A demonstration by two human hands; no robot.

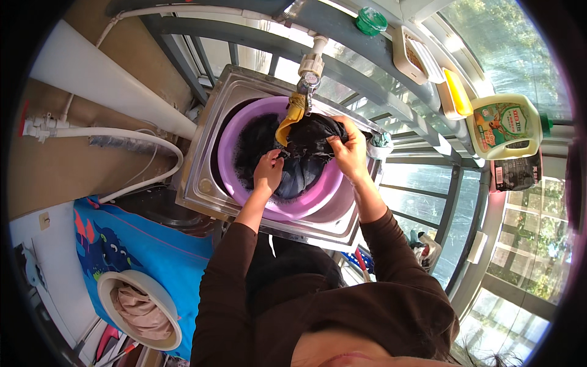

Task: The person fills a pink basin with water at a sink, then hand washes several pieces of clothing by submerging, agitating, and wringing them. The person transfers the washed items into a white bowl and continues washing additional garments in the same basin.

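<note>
A purple plastic basin sits in a stainless steel sink. Dark wet clothing lies in its sudsy water. My right hand grips a piece of black fabric over the right side of the basin, thumb in front. Close to the fabric's left edge is my left hand, its fingers curled; whether it pinches the cloth is unclear. Above the basin, a metal faucet has a yellow cloth-like strip tied to its spout, which hangs beside the black fabric.
A detergent jug, soap boxes and a green container stand along the window railing. To the left, a white tub with pinkish cloth rests on a blue cover. A white hose curves beside the sink.
</note>
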